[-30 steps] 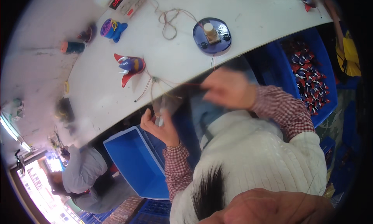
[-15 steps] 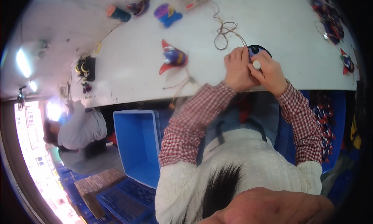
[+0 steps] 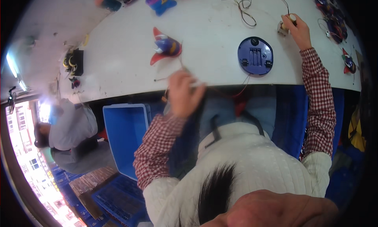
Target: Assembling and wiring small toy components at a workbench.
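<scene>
My right hand (image 3: 298, 31) is closed around a small wired tool (image 3: 292, 19) with a cream rounded end, above the table's right part. A grey metallic block (image 3: 282, 29) shows beside its fingers; whether it belongs to the tool is unclear. A dark purple-blue oval base (image 3: 255, 56) with small black wheels and a slotted recess lies near the front edge, untouched, a thin red wire trailing from it. My left hand (image 3: 183, 92), blurred, has its thumb apart from the fingers at the front edge, by the loose wires of a red-and-blue toy part (image 3: 168, 47).
The tool's cord (image 3: 248, 14) loops over the white table. A purple-and-blue toy piece (image 3: 160, 2) and a spool (image 3: 108, 2) lie far left, dark toy parts (image 3: 334, 28) at right. A blue bin (image 3: 125, 136) stands below the table's edge; another person (image 3: 73, 120) sits left.
My hands have parted: the right lifted the tool off the oval base and moved right, while the left let go and swung left to the toy part's wires. The base now lies fully visible.
</scene>
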